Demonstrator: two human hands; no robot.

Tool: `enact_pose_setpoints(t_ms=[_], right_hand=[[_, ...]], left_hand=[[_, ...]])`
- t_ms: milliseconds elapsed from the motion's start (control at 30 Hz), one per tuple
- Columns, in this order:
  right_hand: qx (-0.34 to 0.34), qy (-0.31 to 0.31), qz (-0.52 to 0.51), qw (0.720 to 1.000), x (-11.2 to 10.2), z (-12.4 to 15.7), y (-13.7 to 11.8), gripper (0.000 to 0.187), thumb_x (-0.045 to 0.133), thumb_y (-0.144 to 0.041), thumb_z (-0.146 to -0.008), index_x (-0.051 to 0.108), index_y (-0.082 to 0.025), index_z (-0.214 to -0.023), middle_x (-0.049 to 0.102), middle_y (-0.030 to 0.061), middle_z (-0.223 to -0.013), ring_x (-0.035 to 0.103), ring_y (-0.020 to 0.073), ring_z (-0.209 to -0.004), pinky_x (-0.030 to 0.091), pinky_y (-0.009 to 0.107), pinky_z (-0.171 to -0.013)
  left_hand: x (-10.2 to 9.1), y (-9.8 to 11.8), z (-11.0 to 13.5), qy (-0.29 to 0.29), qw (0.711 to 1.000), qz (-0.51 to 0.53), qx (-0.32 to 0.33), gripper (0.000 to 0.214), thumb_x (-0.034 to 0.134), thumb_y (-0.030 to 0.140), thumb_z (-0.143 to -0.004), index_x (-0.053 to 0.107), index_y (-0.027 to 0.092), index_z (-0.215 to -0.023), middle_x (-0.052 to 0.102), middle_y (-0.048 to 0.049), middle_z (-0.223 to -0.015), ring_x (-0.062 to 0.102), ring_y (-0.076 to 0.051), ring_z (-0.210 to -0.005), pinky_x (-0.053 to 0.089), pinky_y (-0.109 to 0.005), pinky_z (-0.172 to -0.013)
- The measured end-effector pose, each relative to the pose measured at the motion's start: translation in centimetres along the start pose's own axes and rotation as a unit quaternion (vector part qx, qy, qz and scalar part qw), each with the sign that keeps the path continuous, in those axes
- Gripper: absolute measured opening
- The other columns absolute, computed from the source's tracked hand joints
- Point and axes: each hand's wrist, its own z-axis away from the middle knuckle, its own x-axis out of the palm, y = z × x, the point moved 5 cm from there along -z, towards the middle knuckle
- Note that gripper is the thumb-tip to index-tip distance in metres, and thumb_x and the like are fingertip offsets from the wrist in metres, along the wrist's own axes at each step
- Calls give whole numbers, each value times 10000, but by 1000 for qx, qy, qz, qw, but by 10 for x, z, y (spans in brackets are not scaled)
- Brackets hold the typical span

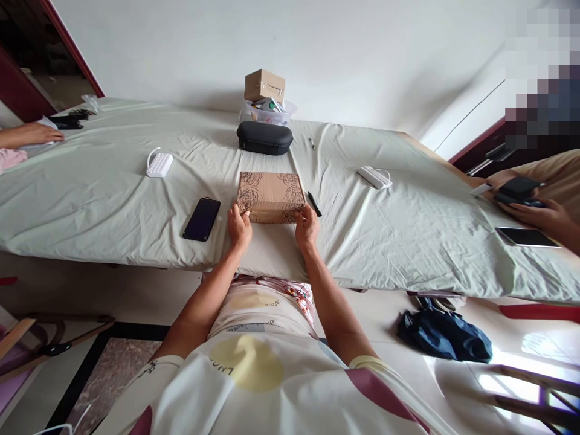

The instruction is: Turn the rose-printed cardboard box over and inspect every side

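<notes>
A brown cardboard box [272,190] with black scribbled loops at its corners rests on the cloth-covered table in front of me. My left hand [240,226] grips its near left corner, thumb against the front side. At the near right corner, my right hand [307,226] holds the box in the same way. Just right of the box lies a black marker pen [314,204]. A dark smartphone [202,219] lies to the left of my left hand. Behind the box sits a black zipped case [265,138].
White power banks with cable loops lie left [160,164] and right [375,177]. At the wall, a plastic bin [290,112] carries a small carton [264,85]. A co-worker's hand [539,214] holds a black device at right; another person's hand [38,134] is far left.
</notes>
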Motion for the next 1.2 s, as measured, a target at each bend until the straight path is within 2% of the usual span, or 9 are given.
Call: enact_pose_setpoints(t_ms=[167,300,367,500,700,833,1000,1200], right_hand=[[0,3,-14,1000,-2,2,-5,432,469,-453,-1005,681,-227,-1307,751,114,-1146,711,255,-1024,599,443,-927],[-11,14,-32,999,-5,3,-10,584,474,-528,-1020,530,-264,-1538,682,139,-1350,682,257,-1123,605,415,-887],[-23,10,-29,999,-6,2,-11,617,477,-555,-1021,498,-287,-1576,648,139,-1386,661,257,-1143,606,417,-889],[-25,-3,-36,999,-8,-2,-10,575,500,-589,-1011,608,-268,-1475,653,115,-1224,647,245,-1065,607,400,-859],[-24,13,-66,997,-11,-4,-10,501,568,-629,-973,722,-246,-1256,639,77,-1088,642,233,-993,592,385,-840],[-24,8,-63,998,-10,-5,-13,498,549,-614,-991,714,-242,-1278,637,81,-1091,640,237,-1022,587,392,-863],[-32,-38,-73,996,-5,-5,-17,524,532,-575,-1004,656,-252,-1397,633,100,-1151,633,237,-1057,588,382,-848],[-25,-9,-91,995,-2,-4,-14,455,569,-558,-985,696,-269,-1312,639,94,-1145,640,237,-1046,592,365,-813]], left_hand=[[-1,-3,-1,3,1000,3,-1,413,502,325,-1052,567,137,-1414,673,-224,-1342,627,-353,-1380,500,-500,-1193],[1,-5,-1,-1,1000,3,7,430,513,360,-1048,572,142,-1415,674,-219,-1365,635,-353,-1369,506,-503,-1186],[2,-6,-1,-3,1000,4,9,442,519,368,-1043,574,140,-1418,671,-225,-1381,634,-357,-1373,506,-509,-1186],[3,-7,-2,-8,1000,7,1,464,534,342,-1024,565,128,-1434,657,-239,-1416,609,-362,-1409,485,-513,-1212],[2,-4,0,-13,1000,13,-8,466,509,300,-1009,535,132,-1443,641,-239,-1442,585,-360,-1440,463,-525,-1233],[0,-1,1,-11,1000,10,-9,454,513,267,-1003,531,127,-1434,643,-241,-1423,584,-359,-1443,462,-513,-1235],[-5,1,2,5,999,18,-26,450,507,218,-1004,519,122,-1443,630,-242,-1442,550,-348,-1481,439,-481,-1256],[-6,4,3,-1,999,16,-37,431,511,215,-1014,522,121,-1435,625,-245,-1442,563,-351,-1466,453,-477,-1239]])
